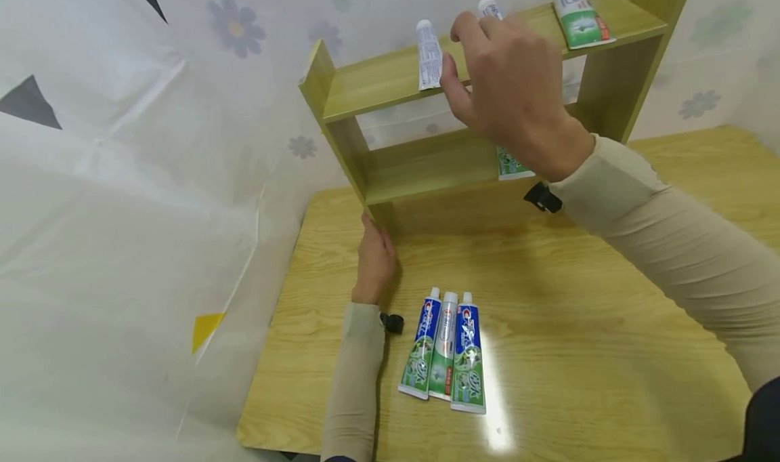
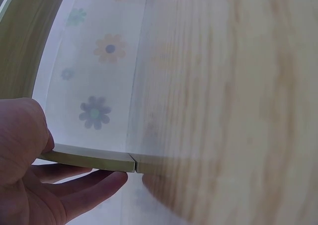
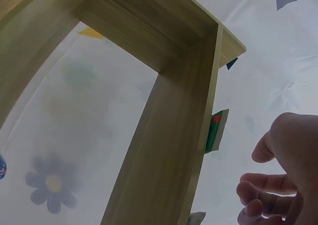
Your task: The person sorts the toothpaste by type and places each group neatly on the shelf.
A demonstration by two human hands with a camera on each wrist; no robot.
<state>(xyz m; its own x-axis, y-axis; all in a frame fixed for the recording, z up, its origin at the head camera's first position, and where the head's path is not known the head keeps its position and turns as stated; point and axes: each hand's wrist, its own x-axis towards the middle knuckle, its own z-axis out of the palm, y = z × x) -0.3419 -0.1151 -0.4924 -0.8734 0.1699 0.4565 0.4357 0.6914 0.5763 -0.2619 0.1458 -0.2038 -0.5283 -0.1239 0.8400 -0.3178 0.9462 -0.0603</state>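
Note:
My left hand (image 1: 374, 262) holds the lower left corner of a wooden shelf (image 1: 402, 177). In the left wrist view its thumb lies above the shelf's edge (image 2: 94, 161) and fingers lie below. My right hand (image 1: 518, 82) hovers before the upper board, fingers loosely bent, holding nothing. On that board lie a white toothpaste tube (image 1: 429, 55), another tube (image 1: 490, 6) partly behind the hand, and a white-green tube (image 1: 581, 18) farther right. A green tube (image 1: 512, 164) on the lower board is mostly hidden by my right hand.
Three toothpaste tubes lie side by side on the wooden table (image 1: 585, 353): a blue-green one (image 1: 422, 347), a white-green one (image 1: 443, 347) and another blue-green one (image 1: 468, 353). Behind the shelf hangs a flower-patterned white covering (image 1: 256, 89), which continues along the left side.

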